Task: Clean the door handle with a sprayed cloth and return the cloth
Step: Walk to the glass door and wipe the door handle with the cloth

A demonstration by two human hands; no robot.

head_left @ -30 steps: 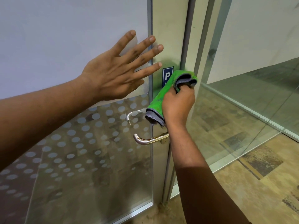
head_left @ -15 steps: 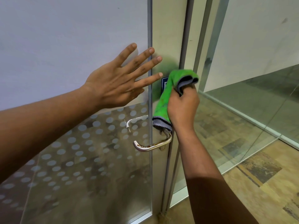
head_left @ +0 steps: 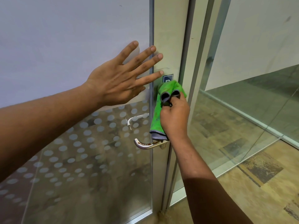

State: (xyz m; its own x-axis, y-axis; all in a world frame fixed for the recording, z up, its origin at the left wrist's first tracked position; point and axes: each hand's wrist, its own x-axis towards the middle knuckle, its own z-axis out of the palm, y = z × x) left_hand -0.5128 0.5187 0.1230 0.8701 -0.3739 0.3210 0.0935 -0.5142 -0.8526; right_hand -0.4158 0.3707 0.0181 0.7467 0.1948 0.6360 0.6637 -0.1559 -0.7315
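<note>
A chrome lever door handle [head_left: 148, 145] sticks out to the left from the pale door frame [head_left: 171, 38]. My right hand [head_left: 174, 118] grips a bunched green cloth [head_left: 157, 120] with a grey edge and holds it against the frame just above the handle's base. The cloth's lower hem hangs down to the handle. My left hand [head_left: 120, 79] lies flat with spread fingers on the frosted glass door [head_left: 64, 46], fingertips reaching the frame's edge.
A small blue sign [head_left: 168, 77] sits on the frame above the cloth. Through the dotted lower glass a second handle [head_left: 135, 119] shows on the far side. A glass partition [head_left: 242, 110] stands to the right over a tan patterned floor [head_left: 258, 183].
My right hand has shifted the cloth slightly lower along the frame, covering more of the blue sign. My left hand stays pressed on the glass.
</note>
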